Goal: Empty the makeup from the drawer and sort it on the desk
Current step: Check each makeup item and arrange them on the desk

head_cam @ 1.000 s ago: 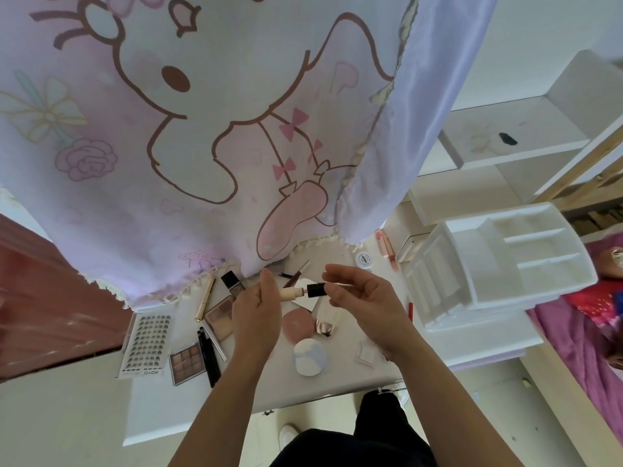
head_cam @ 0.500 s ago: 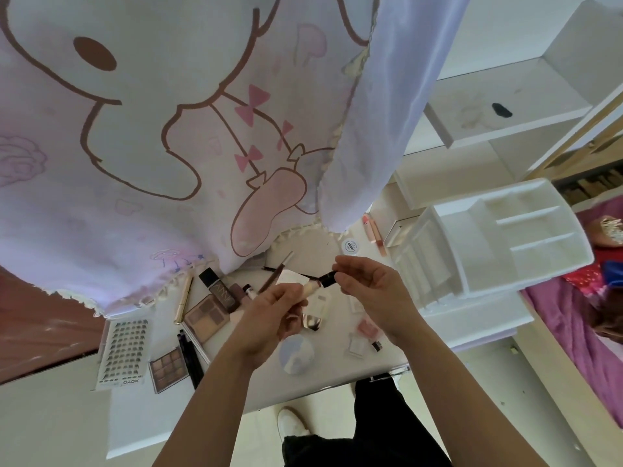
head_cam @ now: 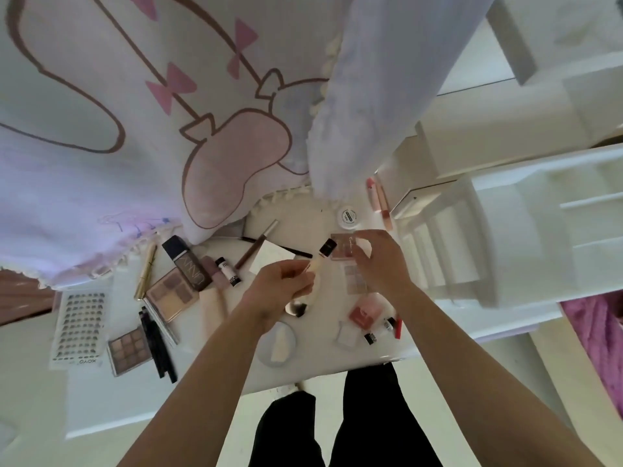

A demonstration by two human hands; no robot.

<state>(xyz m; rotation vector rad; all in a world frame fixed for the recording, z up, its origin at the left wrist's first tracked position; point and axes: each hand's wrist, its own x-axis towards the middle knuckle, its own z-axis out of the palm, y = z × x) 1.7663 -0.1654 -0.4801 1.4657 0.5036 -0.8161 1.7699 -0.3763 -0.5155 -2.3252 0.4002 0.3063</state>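
My left hand (head_cam: 281, 288) grips a slim cream tube with a black cap (head_cam: 322, 256) above the white desk (head_cam: 209, 358). My right hand (head_cam: 381, 261) hovers just right of the cap, fingers loosely spread, holding nothing. Makeup lies spread on the desk: eyeshadow palettes (head_cam: 129, 348), a dark foundation bottle (head_cam: 187, 264), a gold tube (head_cam: 146, 271), black pencils (head_cam: 158, 345), a pink blush compact (head_cam: 365, 311), a round puff (head_cam: 278, 343), a white jar (head_cam: 349, 217) and pink lip tubes (head_cam: 379, 200). The white divided drawer organiser (head_cam: 526, 224) stands at the right.
A pink-and-white cartoon curtain (head_cam: 168, 129) hangs low over the back of the desk and hides part of it. A sheet of false lashes (head_cam: 79, 325) lies at the far left. White shelves (head_cam: 539, 96) rise at the right. My legs show below the desk's front edge.
My right hand has let go of the black cap and drawn off to the right. The left hand keeps the tube. The view has tilted down towards the desk.
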